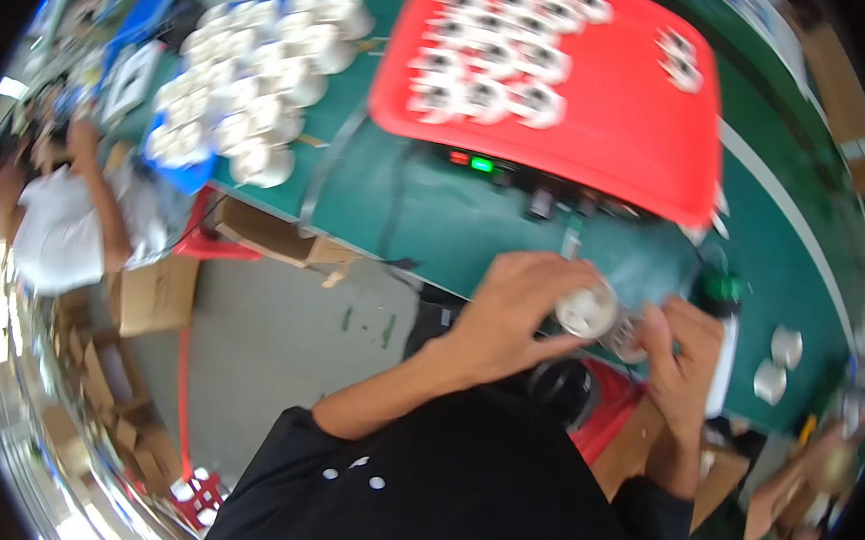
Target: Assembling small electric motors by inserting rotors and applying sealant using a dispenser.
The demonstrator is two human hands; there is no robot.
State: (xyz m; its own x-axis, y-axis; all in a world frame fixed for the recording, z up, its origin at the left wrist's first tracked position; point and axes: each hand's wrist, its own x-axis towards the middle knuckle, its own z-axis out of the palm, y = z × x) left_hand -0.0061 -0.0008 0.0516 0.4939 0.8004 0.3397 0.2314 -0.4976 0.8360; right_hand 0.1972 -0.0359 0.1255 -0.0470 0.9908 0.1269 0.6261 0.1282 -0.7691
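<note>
Close to the table's near edge, my left hand grips a white round cup-shaped piece between thumb and fingers. My right hand is just to its right, fingers curled and blurred by motion. Its fingertips pinch a smaller round greyish piece, close beside the white one. Whether the two pieces touch, I cannot tell. Farther off, a red tray holds rows of small white parts with dark centres.
Many white round pieces stand in rows at the far left. A device with red and green lights sits beneath the tray's edge. At right are a green-capped bottle and two pale discs. Other people sit left and lower right.
</note>
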